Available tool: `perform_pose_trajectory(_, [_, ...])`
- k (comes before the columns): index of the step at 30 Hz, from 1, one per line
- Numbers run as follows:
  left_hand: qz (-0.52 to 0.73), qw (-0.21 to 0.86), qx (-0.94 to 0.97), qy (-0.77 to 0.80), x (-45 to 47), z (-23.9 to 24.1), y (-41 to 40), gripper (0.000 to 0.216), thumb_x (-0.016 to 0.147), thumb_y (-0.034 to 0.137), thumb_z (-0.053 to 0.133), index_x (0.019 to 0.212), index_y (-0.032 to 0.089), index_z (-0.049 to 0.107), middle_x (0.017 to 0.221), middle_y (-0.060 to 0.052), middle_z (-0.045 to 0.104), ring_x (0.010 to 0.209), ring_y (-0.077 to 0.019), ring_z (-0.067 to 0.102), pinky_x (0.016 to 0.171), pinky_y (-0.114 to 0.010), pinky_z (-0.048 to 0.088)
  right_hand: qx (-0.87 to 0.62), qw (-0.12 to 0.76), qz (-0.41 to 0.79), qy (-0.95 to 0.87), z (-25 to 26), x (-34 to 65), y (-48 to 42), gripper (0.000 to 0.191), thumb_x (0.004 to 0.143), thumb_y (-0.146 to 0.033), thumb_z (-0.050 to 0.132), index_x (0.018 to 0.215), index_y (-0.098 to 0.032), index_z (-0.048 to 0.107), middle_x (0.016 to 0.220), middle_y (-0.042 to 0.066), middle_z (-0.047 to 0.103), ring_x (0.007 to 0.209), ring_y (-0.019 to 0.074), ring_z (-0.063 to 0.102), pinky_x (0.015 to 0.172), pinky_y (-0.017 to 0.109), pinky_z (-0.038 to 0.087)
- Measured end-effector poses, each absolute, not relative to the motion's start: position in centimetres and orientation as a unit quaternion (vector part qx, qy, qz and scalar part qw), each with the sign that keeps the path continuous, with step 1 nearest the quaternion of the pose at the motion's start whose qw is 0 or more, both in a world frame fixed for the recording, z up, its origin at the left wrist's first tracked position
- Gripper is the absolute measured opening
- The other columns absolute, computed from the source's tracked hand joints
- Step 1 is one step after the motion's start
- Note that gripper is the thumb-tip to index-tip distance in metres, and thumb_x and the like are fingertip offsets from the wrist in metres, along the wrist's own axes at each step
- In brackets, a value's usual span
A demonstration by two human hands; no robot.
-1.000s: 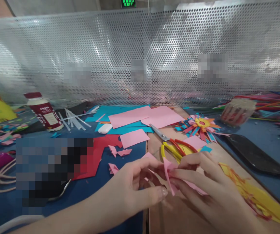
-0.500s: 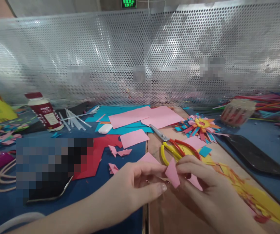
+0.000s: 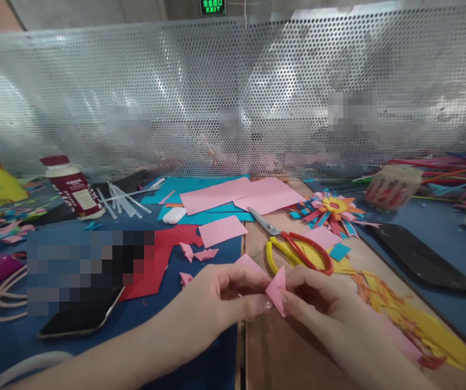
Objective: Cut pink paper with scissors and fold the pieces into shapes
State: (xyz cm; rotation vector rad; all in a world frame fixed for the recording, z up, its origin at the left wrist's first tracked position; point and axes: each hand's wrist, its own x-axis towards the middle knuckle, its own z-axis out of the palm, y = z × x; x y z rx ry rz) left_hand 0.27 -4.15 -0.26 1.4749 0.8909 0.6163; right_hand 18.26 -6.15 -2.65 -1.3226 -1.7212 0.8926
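A small folded pink paper triangle (image 3: 277,289) is pinched between both my hands just above the table's near edge. My left hand (image 3: 225,295) grips its left side with thumb and fingers closed. My right hand (image 3: 318,300) pinches its right side, fingers curled. Just beyond my hands lie scissors (image 3: 293,249) with red and yellow handles, blades pointing away to the left. A loose pink scrap (image 3: 249,261) peeks out behind my left fingers.
Pink sheets (image 3: 243,195) on blue paper lie farther back, a colourful paper flower (image 3: 332,208) at right, a dark tray (image 3: 420,260), yellow scraps (image 3: 420,319), red paper (image 3: 163,254), a phone (image 3: 82,319), a bottle (image 3: 72,187), and a perforated metal screen (image 3: 233,92) behind.
My hands have drawn closer together and lower. The pink piece is folded smaller, and my right hand has slid off the scissors' handles, leaving them uncovered.
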Motion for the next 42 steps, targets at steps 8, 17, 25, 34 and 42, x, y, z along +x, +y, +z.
perform_pose_trajectory(8, [0.262,0.655,0.623,0.338,0.6,-0.3,-4.1,0.033,0.068,0.024,0.066,0.099,0.017,0.054,0.095,-0.005,0.063,0.089,-0.017,0.059,0.082,-0.033,0.044,-0.486,0.453,0.491,-0.564,-3.6,17.3,-6.1,0.03,0.076,-0.047,0.055,0.07,-0.018,0.053,0.052,-0.004,0.049,0.044,0.0076,0.046,0.04,0.017,0.037])
perform_pose_trajectory(17, [0.263,0.59,0.665,0.374,1.0,0.8,-4.9,0.019,0.076,0.025,0.054,0.094,0.018,0.057,0.092,-0.002,0.061,0.088,-0.0165,0.057,0.078,-0.03,0.044,-0.477,0.446,0.546,-0.525,-3.4,16.7,-6.5,0.027,0.076,-0.043,0.056,0.069,-0.017,0.049,0.054,-0.005,0.047,0.042,0.0051,0.04,0.036,0.014,0.032])
perform_pose_trajectory(25, [0.305,0.546,0.672,0.396,1.1,-0.9,-4.5,0.016,0.078,0.03,0.051,0.084,0.017,0.058,0.083,-0.001,0.062,0.077,-0.0138,0.058,0.069,-0.026,0.045,-0.52,0.385,0.534,-0.545,-2.4,16.9,-6.4,0.028,0.074,-0.042,0.056,0.064,-0.018,0.047,0.043,-0.008,0.042,0.033,0.003,0.03,0.032,0.014,0.023])
perform_pose_trajectory(34, [0.29,0.502,0.696,0.424,1.2,-0.8,-4.9,0.013,0.077,0.029,0.053,0.082,0.017,0.056,0.078,0.0,0.062,0.073,-0.0131,0.057,0.067,-0.025,0.045,-0.52,0.366,0.534,-0.557,-2.3,16.8,-6.5,0.022,0.079,-0.036,0.051,0.068,-0.017,0.052,0.044,-0.007,0.042,0.036,0.004,0.032,0.035,0.015,0.023])
perform_pose_trajectory(42, [0.307,0.491,0.705,0.409,1.2,-1.2,-5.0,0.009,0.078,0.025,0.051,0.083,0.019,0.055,0.079,0.001,0.062,0.073,-0.012,0.057,0.066,-0.024,0.044,-0.51,0.395,0.504,-0.574,-2.8,16.9,-6.6,0.019,0.079,-0.03,0.048,0.066,-0.018,0.052,0.045,-0.007,0.037,0.04,0.0056,0.032,0.039,0.017,0.025])
